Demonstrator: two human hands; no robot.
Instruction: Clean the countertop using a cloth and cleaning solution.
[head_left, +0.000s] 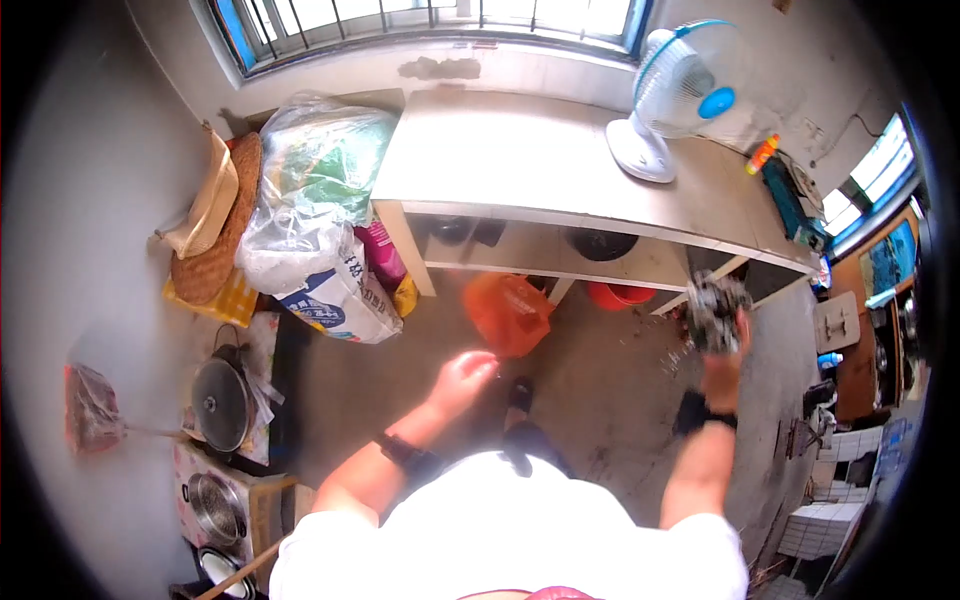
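Observation:
My left hand (466, 381) is in the middle of the view, its fingers curled at the near edge of an orange plastic bag (508, 313). Blur hides whether those fingers grip the bag or only lie beside it. Out to the right, my right hand (726, 367) holds a mottled grey-and-white bundle (716, 309) by its near right side. The bundle is too blurred to name more exactly. It is in front of the right end of a pale two-tier table (517, 165). Small scraps (673, 362) lie on the floor just left of it.
A white-and-blue fan (679, 94) stands on the table, with a portable gas stove (796, 196) farther right. A red basin (619, 295) is under the lower shelf. Plastic-wrapped sacks (319, 202) and straw hats (217, 217) are piled left. Below them are a lidded pan (220, 403) and a steamer pot (215, 508).

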